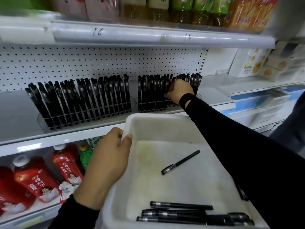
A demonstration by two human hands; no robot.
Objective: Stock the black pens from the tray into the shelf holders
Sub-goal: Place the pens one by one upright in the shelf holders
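Right hand (179, 90), centre right, curled among upright pens (115, 95) in shelf holder (148, 108); pinch impossible to tell. Left hand (110, 159), lower centre, gripping white tray (148, 116) rim. Black pens (181, 207) loose in tray, bottom: probably light, stiff, slippery; best pinched mid-barrel.

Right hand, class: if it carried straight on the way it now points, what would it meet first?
Probably the upright black pens in the right-hand clear plastic holder, which the right hand seems to touch; the white pegboard panel lies behind them.
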